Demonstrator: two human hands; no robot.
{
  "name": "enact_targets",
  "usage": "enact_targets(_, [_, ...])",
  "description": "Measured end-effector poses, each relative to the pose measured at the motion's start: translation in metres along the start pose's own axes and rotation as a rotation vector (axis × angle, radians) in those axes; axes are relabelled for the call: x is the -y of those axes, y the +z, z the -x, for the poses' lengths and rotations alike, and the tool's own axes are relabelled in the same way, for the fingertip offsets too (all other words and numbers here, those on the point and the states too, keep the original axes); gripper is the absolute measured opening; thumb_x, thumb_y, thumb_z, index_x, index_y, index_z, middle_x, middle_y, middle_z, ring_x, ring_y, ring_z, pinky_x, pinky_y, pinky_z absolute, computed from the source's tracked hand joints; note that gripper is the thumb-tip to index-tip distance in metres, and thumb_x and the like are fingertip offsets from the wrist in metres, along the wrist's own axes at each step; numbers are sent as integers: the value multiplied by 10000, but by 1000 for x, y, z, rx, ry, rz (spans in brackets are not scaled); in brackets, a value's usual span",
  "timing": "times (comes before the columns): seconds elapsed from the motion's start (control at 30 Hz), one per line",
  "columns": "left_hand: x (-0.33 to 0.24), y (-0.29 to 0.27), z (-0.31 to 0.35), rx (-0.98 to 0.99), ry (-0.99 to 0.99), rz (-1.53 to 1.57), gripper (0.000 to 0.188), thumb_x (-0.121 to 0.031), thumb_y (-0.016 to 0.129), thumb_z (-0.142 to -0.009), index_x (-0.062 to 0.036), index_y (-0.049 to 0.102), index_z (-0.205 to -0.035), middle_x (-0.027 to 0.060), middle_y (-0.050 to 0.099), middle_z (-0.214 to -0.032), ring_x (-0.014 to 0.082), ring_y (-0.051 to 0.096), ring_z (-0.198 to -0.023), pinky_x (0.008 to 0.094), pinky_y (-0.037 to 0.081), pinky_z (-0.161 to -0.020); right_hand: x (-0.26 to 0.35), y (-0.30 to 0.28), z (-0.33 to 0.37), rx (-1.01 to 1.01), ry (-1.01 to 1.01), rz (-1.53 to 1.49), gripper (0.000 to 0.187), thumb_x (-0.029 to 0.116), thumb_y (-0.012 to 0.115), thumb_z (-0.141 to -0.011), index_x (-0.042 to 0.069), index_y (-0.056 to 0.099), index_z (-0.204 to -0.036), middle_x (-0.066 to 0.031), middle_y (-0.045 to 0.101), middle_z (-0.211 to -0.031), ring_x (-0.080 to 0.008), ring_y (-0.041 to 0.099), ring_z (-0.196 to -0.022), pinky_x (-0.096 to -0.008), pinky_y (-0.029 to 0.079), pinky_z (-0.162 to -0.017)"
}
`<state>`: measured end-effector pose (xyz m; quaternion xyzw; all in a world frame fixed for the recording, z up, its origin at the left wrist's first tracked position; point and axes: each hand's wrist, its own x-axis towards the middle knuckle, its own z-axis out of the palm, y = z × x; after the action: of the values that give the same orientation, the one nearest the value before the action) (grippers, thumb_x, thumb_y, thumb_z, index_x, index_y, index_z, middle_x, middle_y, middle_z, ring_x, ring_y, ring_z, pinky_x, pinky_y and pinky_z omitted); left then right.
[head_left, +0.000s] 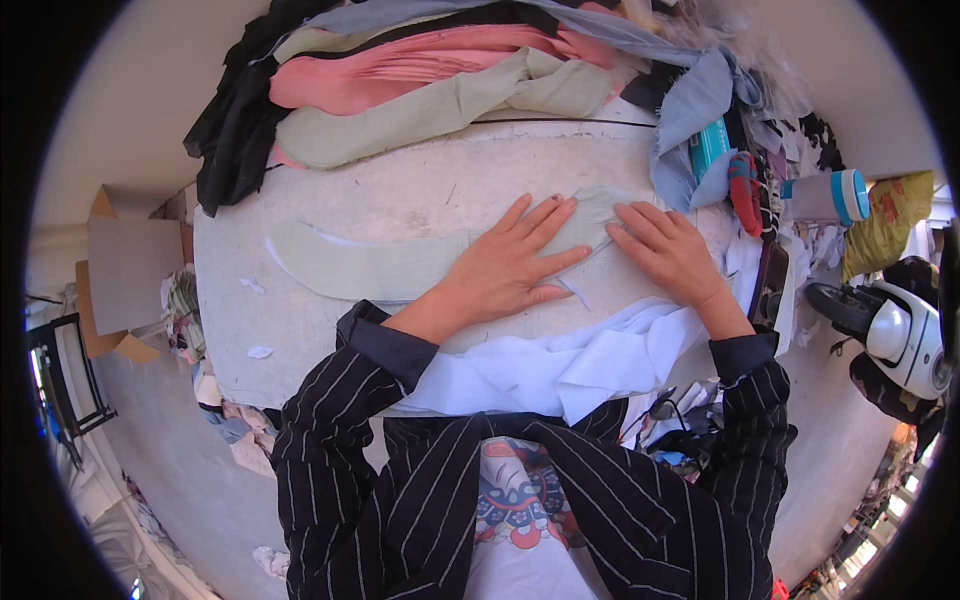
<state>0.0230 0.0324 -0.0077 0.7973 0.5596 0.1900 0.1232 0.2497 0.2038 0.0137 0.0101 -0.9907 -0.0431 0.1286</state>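
A curved strip of pale green cloth (370,266) lies across the middle of the table, with a white layer showing along its left end. My left hand (510,258) rests flat on the strip, its fingers spread. Just to the right, my right hand (668,252) lies on the strip's crumpled right end, fingers stretched and slightly bent, thumb hidden. A narrow sliver of cloth (577,293) sticks out below my left hand. Bunched white cloth (560,358) lies along the near edge, below both hands.
Stacked pink (400,72) and pale green cloth pieces (400,125) lie at the far side, with black cloth (235,140) at far left. Blue frayed cloth (695,110) and a cup (825,196) are at right. A cardboard box (135,275) stands left; a scooter (900,340), right.
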Motion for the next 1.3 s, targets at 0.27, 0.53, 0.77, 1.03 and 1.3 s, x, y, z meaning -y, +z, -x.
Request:
enact_targets(0.27, [1,0,1,2,9,-7,567,-507,561,-894,-264,522,-1405,189,250,-1578,340,230,-1466,498,172,-1196,29,-11,-17,48,24,-236,612,279,653,-845,35,475,-1378,-162,438,-1478,-322,393,-1394,-473,362,-1086])
enact_targets(0.53, [1,-1,0,-34,35,16,576,-544,554,-881,-285,536,-1395,211,250,-1571,363,227,-1463,506,181,-1188,14,10,-5,228,210,-177,794,442,606,-847,42,352,-1484,-175,249,-1586,-366,156,-1488,-539,63,-1203])
enact_targets(0.77, [9,14,5,-122,79,49,575,-557,545,-886,-279,542,-1389,253,242,-1562,386,227,-1458,532,144,-1187,21,6,-12,202,163,-172,761,517,444,-926,27,325,-1495,-202,231,-1588,-388,168,-1483,-537,64,-1203])
enact_targets(1.03, [1,23,3,-173,78,29,581,-585,533,-882,-245,575,-1353,273,235,-1558,401,197,-1465,557,87,-1185,1,14,-8,264,203,-234,738,492,360,-959,5,287,-1508,-206,233,-1587,-355,189,-1486,-504,81,-1210])
enact_targets(1.3, [2,-25,18,-366,-90,137,527,-390,523,-964,-192,473,-1449,228,264,-1566,361,249,-1458,565,119,-1179,18,-41,-60,-10,181,-364,663,417,438,-954,59,348,-1505,-168,283,-1579,-358,185,-1489,-487,122,-1204])
